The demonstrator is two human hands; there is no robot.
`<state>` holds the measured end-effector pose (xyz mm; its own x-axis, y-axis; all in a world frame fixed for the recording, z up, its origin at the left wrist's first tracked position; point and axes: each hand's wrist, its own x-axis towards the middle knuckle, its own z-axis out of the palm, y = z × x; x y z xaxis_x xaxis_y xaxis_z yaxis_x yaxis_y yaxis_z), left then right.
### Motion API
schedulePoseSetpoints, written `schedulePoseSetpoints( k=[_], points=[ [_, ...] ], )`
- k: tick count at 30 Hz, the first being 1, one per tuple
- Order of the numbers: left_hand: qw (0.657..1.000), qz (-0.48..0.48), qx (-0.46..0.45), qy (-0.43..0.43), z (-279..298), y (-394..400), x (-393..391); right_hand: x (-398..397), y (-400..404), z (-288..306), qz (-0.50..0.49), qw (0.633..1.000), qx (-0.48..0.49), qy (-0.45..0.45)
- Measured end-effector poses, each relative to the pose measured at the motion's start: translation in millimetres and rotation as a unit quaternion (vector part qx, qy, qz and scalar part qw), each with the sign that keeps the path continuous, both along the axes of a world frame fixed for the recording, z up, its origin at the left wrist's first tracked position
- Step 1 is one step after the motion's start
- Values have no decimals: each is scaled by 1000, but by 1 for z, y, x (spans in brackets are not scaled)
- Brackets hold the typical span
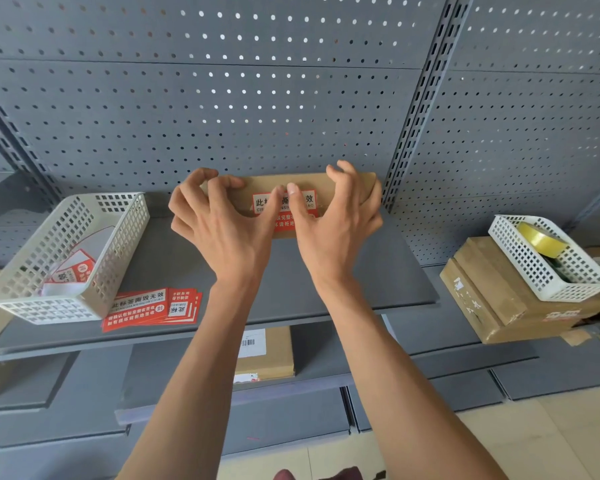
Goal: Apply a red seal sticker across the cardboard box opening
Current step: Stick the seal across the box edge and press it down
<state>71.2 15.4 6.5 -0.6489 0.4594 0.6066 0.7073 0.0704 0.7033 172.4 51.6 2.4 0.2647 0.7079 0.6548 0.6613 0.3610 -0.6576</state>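
Now both thumbs press the sticker (284, 211) flat, left hand (222, 223) and right hand (336, 220) fingers curled around the box (257, 188) at the shelf's (378, 282) back edge, steadying it.

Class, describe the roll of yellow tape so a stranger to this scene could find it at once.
Start at the grey pegboard shelving and look to its far right. There a small white mesh basket sits on stacked cardboard boxes. The yellow tape roll lies inside, the only yellow thing here.

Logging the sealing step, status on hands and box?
Both hands, left and right, grip the box, thumbs pressing the red sticker on it. Nothing in the way.
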Motion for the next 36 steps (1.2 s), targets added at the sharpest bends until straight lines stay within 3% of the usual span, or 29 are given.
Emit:
schedulePoseSetpoints(
  k=[20,27,36],
  points=[
    [1000,2,5,13,-4,1,-3,3,4,-6,13,999,16,26],
    [1000,-20,2,5,-5,-2,-6,6,2,-4,29,997,19,64],
    [997,-73,-4,6,-5,-10,-13,16,1,-5,73,997,-2,40]
  ],
)
